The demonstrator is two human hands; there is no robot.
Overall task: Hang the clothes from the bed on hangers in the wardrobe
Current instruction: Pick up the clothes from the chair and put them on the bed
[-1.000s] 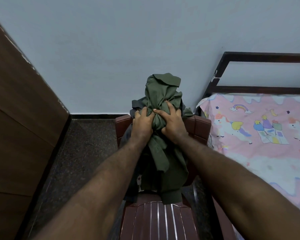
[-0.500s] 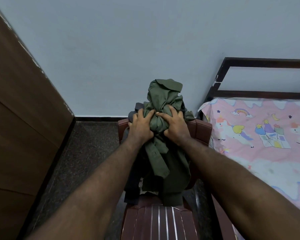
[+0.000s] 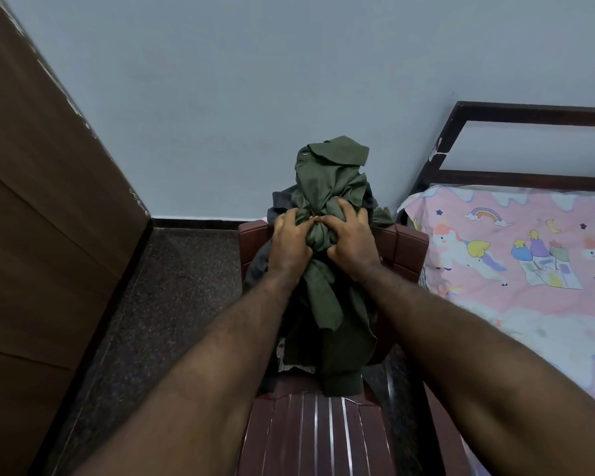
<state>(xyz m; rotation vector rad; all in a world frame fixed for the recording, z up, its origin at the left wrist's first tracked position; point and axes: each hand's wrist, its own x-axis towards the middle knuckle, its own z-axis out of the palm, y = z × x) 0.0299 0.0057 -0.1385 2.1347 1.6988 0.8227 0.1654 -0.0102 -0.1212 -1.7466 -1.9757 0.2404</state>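
Observation:
A bunched olive-green shirt [image 3: 327, 187] is lifted above a dark red plastic chair [image 3: 406, 249], its collar uppermost and its tail hanging down to the seat. My left hand [image 3: 289, 242] grips the bunch from the left. My right hand [image 3: 349, 240] grips it from the right, fingers dug into the cloth. The two hands touch at the thumbs. A dark grey garment [image 3: 282, 204] lies behind the green one over the chair back. The bed [image 3: 529, 269] with a pink unicorn sheet is on the right. No hanger is in view.
A brown wooden wardrobe side [image 3: 42, 218] fills the left. Dark speckled floor [image 3: 172, 286] runs between it and the chair. A pale blue wall [image 3: 255, 97] is close behind. The bed's dark frame [image 3: 495, 111] stands at the upper right.
The hands and the green shirt sit slightly lower in view as the view tilts up. The fingers have shifted a little on the bunched cloth; the grip persists.

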